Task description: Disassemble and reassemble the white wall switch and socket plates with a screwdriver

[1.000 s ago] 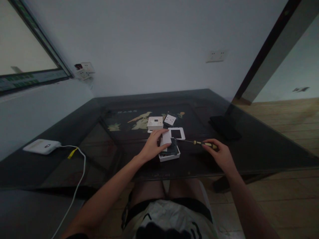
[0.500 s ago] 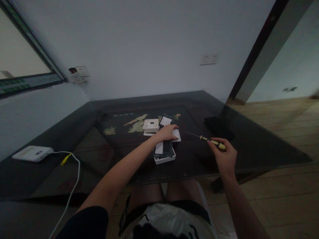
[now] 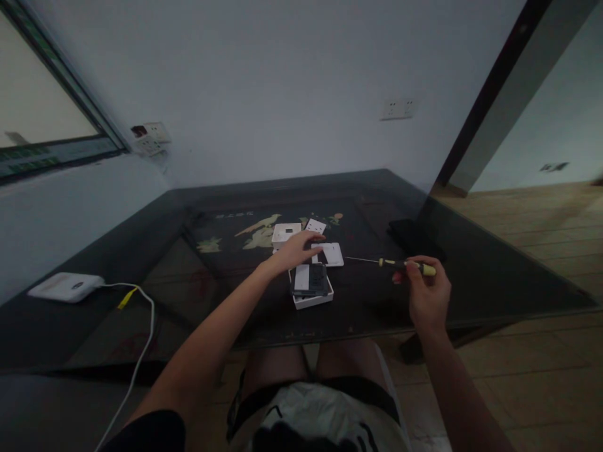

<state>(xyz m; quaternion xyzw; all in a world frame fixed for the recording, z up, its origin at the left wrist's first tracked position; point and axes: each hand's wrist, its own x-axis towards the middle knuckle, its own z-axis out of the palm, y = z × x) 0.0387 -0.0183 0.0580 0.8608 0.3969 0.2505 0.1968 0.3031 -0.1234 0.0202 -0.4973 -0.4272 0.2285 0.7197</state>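
My right hand (image 3: 429, 292) grips a screwdriver (image 3: 400, 265) by its black-and-yellow handle. The thin shaft points left, its tip close to a white square frame plate (image 3: 333, 254) lying on the table. Over the left side of that plate hovers my left hand (image 3: 296, 248), fingers stretched out and apart with nothing seen in them. Just below that hand, a dark grey module with a light label (image 3: 311, 280) sits tilted in a white open box (image 3: 315, 301). Behind are a white box-shaped housing (image 3: 286, 232) and a white socket faceplate (image 3: 315, 226), partly hidden by the hand.
The dark table (image 3: 377, 307) has a bird picture (image 3: 260, 232) on its top. A black flat object (image 3: 414, 238) lies at the right. At the left is a white device (image 3: 68, 287) with a cable (image 3: 151, 307). Wall sockets (image 3: 398, 109) are behind.
My left hand has drawn back to the left, uncovering more of the white frame plate. My right hand has turned the screwdriver to lie more level, its tip lower and further left.
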